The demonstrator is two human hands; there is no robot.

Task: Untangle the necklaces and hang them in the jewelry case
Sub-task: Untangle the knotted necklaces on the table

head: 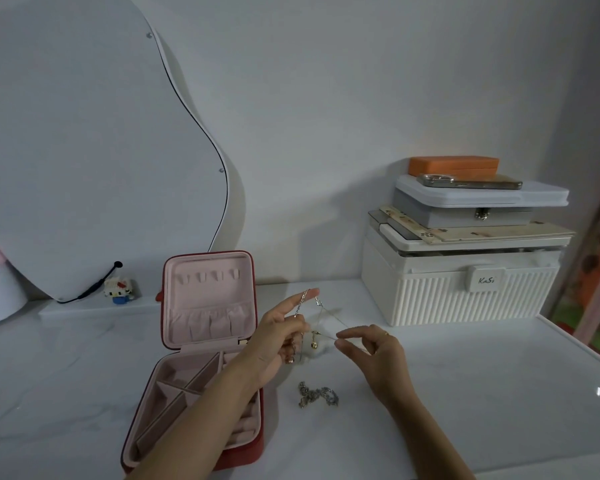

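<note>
While my view looks down over the white, faintly marbled desk point(465, 393), the biggest thing I see is a wavy-edged mirror point(94, 150) leaning at the back left, with a small toy-block figure point(120, 289) at its foot. At the back right stands a white ribbed storage box point(465, 289); stacked on it are a flat patterned board, a grey latched box point(478, 202), a phone point(470, 183) and an orange case point(452, 166).

The jewelry case point(201, 341) sits open at centre left, red outside, lined in soft pink. Its upright lid carries a row of small hooks with nothing hanging on them and a gathered pocket below. The tray has slanted dividers and ring rolls; I see nothing in the compartments, though my left forearm crosses over part of them.

My left hand point(281, 337) is raised just right of the case, forefinger straight up with a silvery chain draped over it, the lower fingers curled around more chain. My right hand point(371, 351) pinches a thin gold strand between thumb and forefinger. The tangled necklaces point(321, 323) stretch between both hands, a small gold bead hanging from them. A chunkier chain point(317, 398) lies heaped on the desk below.
</note>
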